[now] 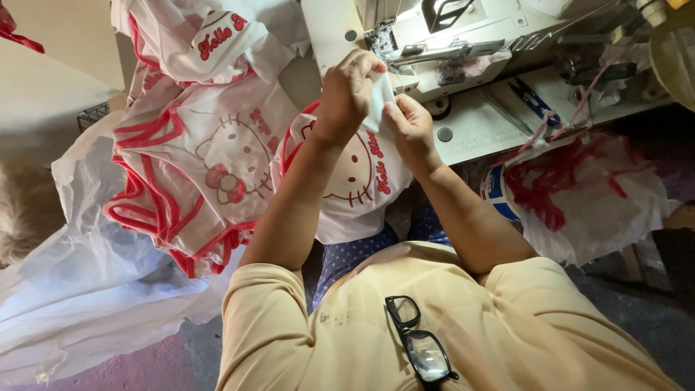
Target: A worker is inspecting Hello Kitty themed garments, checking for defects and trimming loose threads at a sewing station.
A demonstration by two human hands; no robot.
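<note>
My left hand (349, 88) and my right hand (410, 124) both pinch the upper edge of a white garment (355, 181) with red trim and a red cartoon cat face. The piece hangs from my fingers over my lap. The hands meet just in front of a white sewing machine (449, 36), close to its needle area. The fabric between my fingers is partly hidden by the hands.
A pile of matching white and red garments (195, 145) lies at left over a large white plastic sheet (87, 289). Blue-handled scissors (532, 98) rest on the machine table (478, 130). A plastic bag with red scraps (586, 195) hangs at right. Black glasses (420, 340) hang on my shirt.
</note>
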